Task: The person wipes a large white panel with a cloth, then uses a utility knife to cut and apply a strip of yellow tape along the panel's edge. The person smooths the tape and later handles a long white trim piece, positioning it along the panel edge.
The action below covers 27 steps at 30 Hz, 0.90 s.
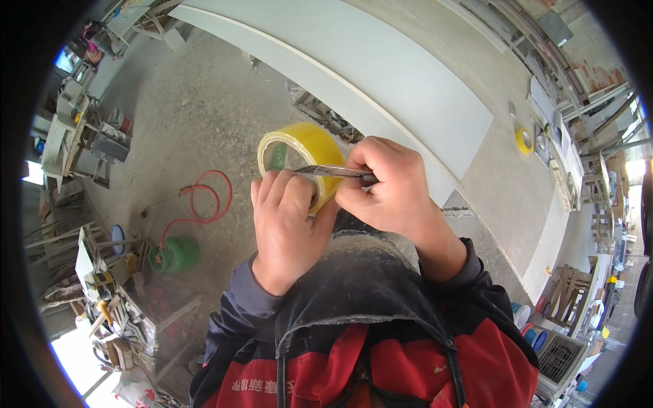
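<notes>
Tape in a glossy yellow roll (314, 141) sits at twelve o'clock of the curled left hand (287, 221) gripping it; the fisted right hand (391, 183) clasps a slim grey metal knife (332, 171), best angled clear of fingertips.

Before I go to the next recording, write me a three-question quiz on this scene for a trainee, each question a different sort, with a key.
1. True or false: the left hand holds a roll of yellow tape.
2. What colour is the looped hose by the green gas cylinder?
A) blue
B) red
C) white
3. Fill in the blank: the right hand grips a ____ with its blade pointing toward the left hand.

Key:
1. True
2. B
3. knife
</notes>
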Available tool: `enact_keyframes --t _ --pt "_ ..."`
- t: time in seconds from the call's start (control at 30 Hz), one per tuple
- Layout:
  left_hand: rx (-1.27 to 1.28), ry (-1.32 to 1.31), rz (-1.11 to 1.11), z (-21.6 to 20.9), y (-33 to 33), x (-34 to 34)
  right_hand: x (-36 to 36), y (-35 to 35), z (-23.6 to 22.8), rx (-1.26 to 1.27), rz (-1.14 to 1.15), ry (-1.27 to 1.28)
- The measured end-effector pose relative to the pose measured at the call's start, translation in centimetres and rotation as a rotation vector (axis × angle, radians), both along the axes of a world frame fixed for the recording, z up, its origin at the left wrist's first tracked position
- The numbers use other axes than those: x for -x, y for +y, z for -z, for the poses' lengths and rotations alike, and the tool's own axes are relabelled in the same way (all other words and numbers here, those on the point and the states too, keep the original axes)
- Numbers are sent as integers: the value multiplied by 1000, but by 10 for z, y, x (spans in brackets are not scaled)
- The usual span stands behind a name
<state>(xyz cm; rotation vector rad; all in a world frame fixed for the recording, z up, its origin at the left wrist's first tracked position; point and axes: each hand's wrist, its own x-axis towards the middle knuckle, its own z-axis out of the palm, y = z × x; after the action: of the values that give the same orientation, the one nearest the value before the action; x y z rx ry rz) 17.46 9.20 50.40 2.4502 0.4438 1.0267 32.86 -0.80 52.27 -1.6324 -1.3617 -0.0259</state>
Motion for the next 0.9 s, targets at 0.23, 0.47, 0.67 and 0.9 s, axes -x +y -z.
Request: enact_keyframes --t 0.23,0.47,0.67,0.9 --pt "110 -59 -5 5 0 -8 -1 -17 -10 29 2 298" --pt "21 -57 23 1 -5 -12 -4 -21 -5 -16 51 41" --pt "-86 -25 16 -2 -6 -10 -1 -23 -7 1 83 -70" --pt "-128 25 -10 -3 -8 -1 4 -20 -7 81 108 -148"
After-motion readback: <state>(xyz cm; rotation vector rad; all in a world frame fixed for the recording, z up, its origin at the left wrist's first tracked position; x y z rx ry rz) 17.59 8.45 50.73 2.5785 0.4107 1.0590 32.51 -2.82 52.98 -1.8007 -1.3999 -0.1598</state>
